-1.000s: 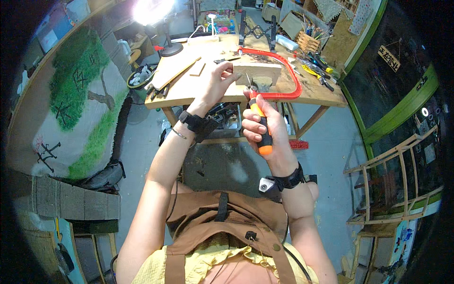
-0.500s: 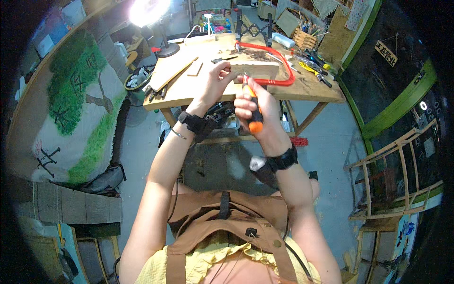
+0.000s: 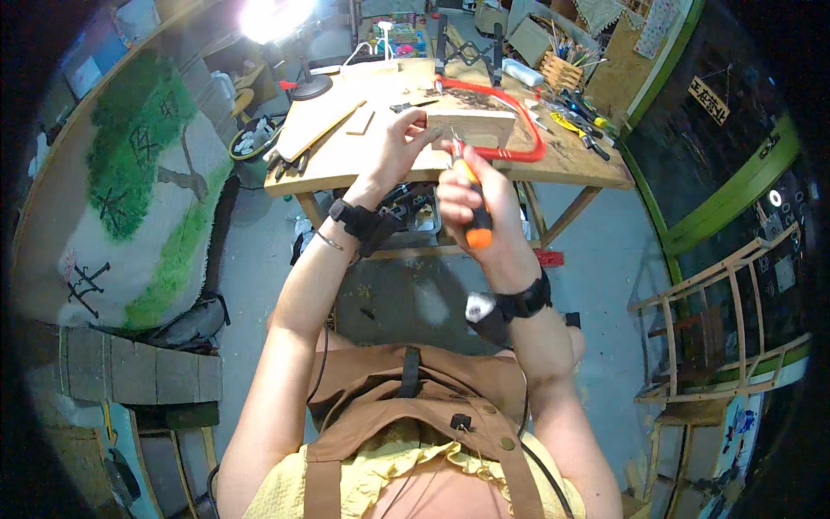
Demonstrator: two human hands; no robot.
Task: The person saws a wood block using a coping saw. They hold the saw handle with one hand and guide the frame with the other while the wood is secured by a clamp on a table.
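Note:
A pale wooden board [image 3: 493, 124] stands on edge at the front of the wooden workbench [image 3: 337, 163]. My left hand [image 3: 396, 154] is at the board's left end, with bent fingers and thumb closed on it. Wrapped in the fingers of my right hand [image 3: 494, 195] is a screwdriver [image 3: 478, 223] with an orange and black handle. Its shaft points away from me to the board's near face, close to my left thumb. Whether the tip touches a screw is too small to tell. A red clamp [image 3: 534, 130] curves round the board's right side.
A lit lamp [image 3: 311, 86] stands at the bench's back left. Wood pieces [image 3: 320, 134] lie left of my left hand. Pliers and other hand tools [image 3: 588, 121] lie at the right, near a basket of brushes [image 3: 562, 71]. A wooden rack [image 3: 735, 303] stands at far right.
The screwdriver's handle end has swung slightly right and toward me in my right hand. My left hand stays at the board's left end. The whole view has shifted a little.

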